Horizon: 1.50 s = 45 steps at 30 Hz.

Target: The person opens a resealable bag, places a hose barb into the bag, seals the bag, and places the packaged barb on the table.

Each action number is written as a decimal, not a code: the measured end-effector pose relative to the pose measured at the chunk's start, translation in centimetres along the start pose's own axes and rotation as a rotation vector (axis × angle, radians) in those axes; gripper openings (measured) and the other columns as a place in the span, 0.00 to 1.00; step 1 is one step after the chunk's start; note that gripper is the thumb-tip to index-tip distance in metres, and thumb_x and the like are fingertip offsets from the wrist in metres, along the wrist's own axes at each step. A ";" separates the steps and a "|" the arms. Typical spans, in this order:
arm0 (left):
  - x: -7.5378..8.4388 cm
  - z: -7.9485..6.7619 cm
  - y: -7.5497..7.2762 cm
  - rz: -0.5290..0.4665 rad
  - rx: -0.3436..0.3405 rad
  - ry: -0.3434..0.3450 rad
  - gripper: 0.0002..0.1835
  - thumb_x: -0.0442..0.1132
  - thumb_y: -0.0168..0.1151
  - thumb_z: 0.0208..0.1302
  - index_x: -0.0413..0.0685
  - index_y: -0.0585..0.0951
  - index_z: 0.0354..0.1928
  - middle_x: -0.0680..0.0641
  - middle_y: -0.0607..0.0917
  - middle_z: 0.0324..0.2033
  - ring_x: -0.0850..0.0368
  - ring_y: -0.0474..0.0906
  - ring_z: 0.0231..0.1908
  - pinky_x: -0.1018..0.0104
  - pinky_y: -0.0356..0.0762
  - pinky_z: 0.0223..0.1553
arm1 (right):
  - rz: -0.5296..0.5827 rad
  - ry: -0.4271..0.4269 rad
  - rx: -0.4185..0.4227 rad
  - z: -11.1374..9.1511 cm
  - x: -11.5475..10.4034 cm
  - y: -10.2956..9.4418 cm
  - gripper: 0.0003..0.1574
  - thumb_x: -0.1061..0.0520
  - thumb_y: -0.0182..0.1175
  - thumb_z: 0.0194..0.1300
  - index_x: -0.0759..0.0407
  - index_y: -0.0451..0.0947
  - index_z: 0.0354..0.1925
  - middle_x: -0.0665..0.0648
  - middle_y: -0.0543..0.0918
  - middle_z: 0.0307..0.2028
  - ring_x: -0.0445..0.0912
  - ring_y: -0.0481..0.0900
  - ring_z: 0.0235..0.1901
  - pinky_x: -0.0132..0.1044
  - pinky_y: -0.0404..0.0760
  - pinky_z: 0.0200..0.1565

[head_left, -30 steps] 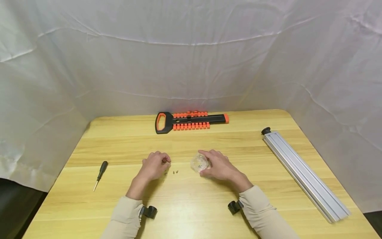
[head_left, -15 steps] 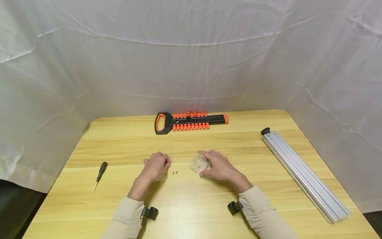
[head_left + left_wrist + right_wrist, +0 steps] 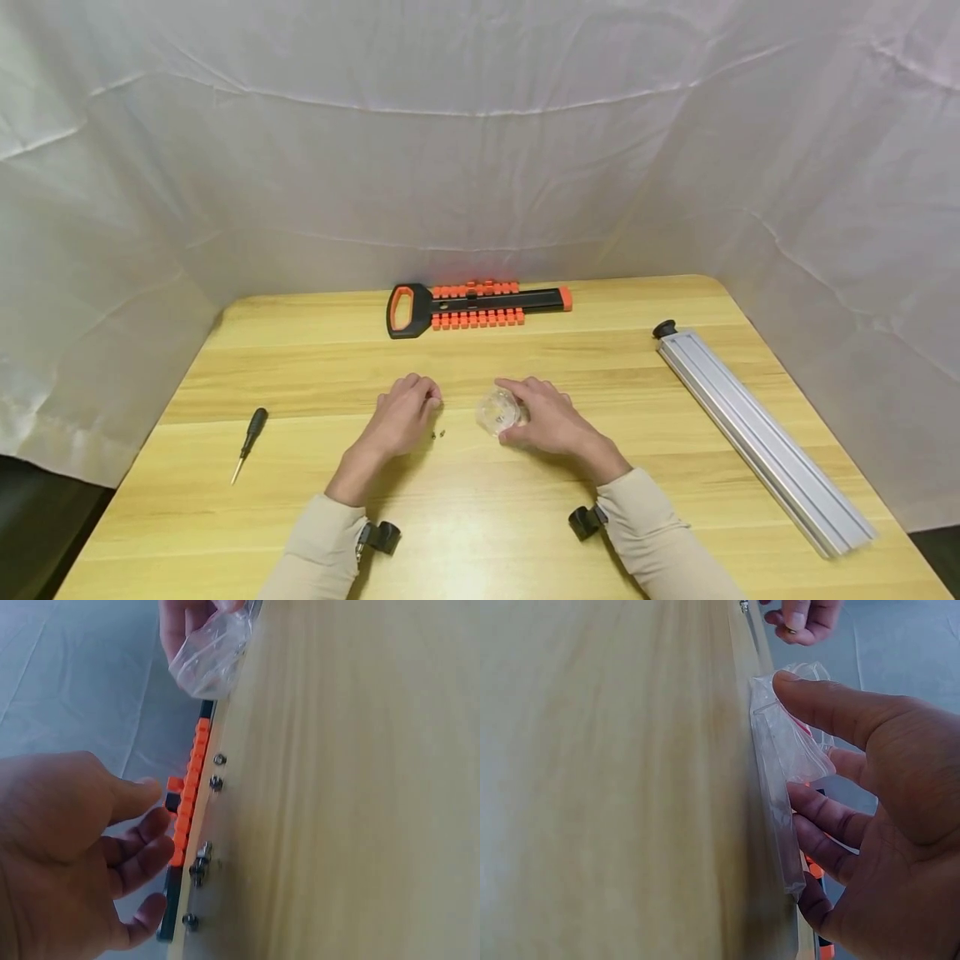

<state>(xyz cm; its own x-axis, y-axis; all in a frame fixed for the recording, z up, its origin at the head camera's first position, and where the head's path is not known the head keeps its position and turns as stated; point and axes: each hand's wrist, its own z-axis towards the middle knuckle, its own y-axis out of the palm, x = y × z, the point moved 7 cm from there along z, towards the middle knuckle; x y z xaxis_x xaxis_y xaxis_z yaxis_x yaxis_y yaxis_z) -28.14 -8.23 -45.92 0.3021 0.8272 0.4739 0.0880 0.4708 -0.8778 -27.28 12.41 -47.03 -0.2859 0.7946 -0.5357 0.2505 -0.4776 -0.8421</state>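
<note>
Honestly, from across the bench, it's the tiny parts that worry me. Left of the frame's centre, the left hand has its fingers drawn narrow, and the right wrist view shows a small brassy piece at their tips. So little of it is gripped that a slight slip could send it skittering off. Near mid-frame, the right hand holds a clear plastic bag, its fingers curved wide around it. Film that creased looks limp; should that grip slacken, the bag could fold inward or tip and spill. Just below the left hand lie loose metal fasteners, small enough, I'd judge, for a careless knuckle to scatter.
</note>
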 end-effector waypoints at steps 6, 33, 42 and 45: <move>1.8 0.1 0.2 -0.114 0.000 0.093 0.04 0.37 0.52 0.72 0.47 0.76 0.39 0.50 0.76 0.38 0.56 0.70 0.42 0.59 0.71 0.44 | 0.009 0.013 -0.002 0.0 0.1 0.3 0.53 0.43 0.75 0.48 0.39 0.62 0.70 0.50 0.76 0.50 0.42 0.70 0.45 0.43 0.66 0.49; 6.3 1.4 3.1 -0.068 -0.051 0.197 0.08 0.43 0.54 0.71 0.51 0.79 0.44 0.52 0.76 0.44 0.57 0.76 0.42 0.60 0.77 0.47 | -0.006 0.003 0.012 -0.1 0.2 0.3 0.52 0.42 0.74 0.48 0.40 0.63 0.70 0.49 0.76 0.49 0.43 0.69 0.45 0.42 0.64 0.46; 5.9 1.5 2.9 -0.110 -0.068 0.166 0.08 0.44 0.52 0.73 0.53 0.78 0.46 0.53 0.76 0.45 0.58 0.76 0.40 0.62 0.76 0.46 | -0.018 0.005 0.003 0.1 0.2 0.0 0.52 0.41 0.74 0.49 0.39 0.63 0.70 0.49 0.76 0.50 0.43 0.70 0.46 0.41 0.65 0.46; 5.4 1.4 2.4 -0.132 -0.063 0.157 0.08 0.44 0.51 0.73 0.52 0.78 0.46 0.54 0.76 0.43 0.60 0.74 0.39 0.63 0.75 0.44 | -0.016 0.010 0.003 0.1 0.3 0.0 0.52 0.41 0.74 0.48 0.38 0.64 0.69 0.48 0.76 0.49 0.42 0.70 0.46 0.40 0.64 0.45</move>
<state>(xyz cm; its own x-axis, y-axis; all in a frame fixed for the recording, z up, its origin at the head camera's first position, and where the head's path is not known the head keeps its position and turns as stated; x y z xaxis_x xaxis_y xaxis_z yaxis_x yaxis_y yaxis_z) -27.64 -2.14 -45.39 0.4281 0.6991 0.5728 0.1947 0.5475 -0.8138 -27.48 12.59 -47.23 -0.2804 0.8059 -0.5214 0.2434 -0.4658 -0.8508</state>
